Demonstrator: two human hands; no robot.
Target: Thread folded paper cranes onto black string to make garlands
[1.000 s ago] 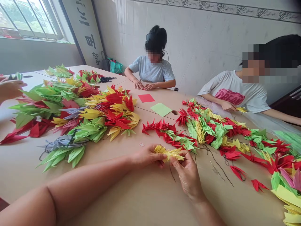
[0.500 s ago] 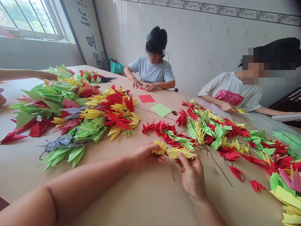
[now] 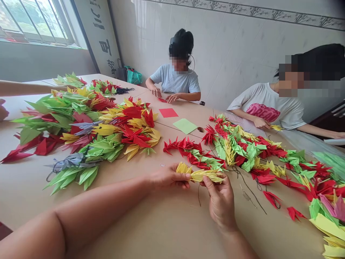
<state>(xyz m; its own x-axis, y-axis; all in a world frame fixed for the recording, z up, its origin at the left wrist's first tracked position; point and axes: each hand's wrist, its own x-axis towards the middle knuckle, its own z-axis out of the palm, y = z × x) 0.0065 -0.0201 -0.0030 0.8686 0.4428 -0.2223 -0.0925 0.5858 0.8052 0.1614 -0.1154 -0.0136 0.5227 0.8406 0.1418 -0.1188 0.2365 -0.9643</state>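
My left hand (image 3: pixel 169 178) and my right hand (image 3: pixel 221 201) both grip a short string of yellow folded paper cranes (image 3: pixel 199 174) above the tan table (image 3: pixel 151 219). A dark thread (image 3: pixel 198 195) hangs down from the string. Just beyond my hands lies a strand of red and green paper cranes (image 3: pixel 192 154), close to my right hand but apparently not touching it. A long mixed strand of paper cranes (image 3: pixel 250 153) stretches away to the right, and a large heap of cranes (image 3: pixel 107 135) lies to the left.
Across the table, a person in a pale blue T-shirt (image 3: pixel 175 81) has both hands on the tabletop near a red paper square (image 3: pixel 168 112) and a green paper square (image 3: pixel 184 126). Another person (image 3: pixel 265 109) at the right holds yellow cranes. An arm (image 3: pixel 27 88) reaches in at the left.
The yellow string has gone from a bunch between my hands to a more drawn-out shape. My hands have shifted slightly apart, and the right-hand person's far arm has moved outward.
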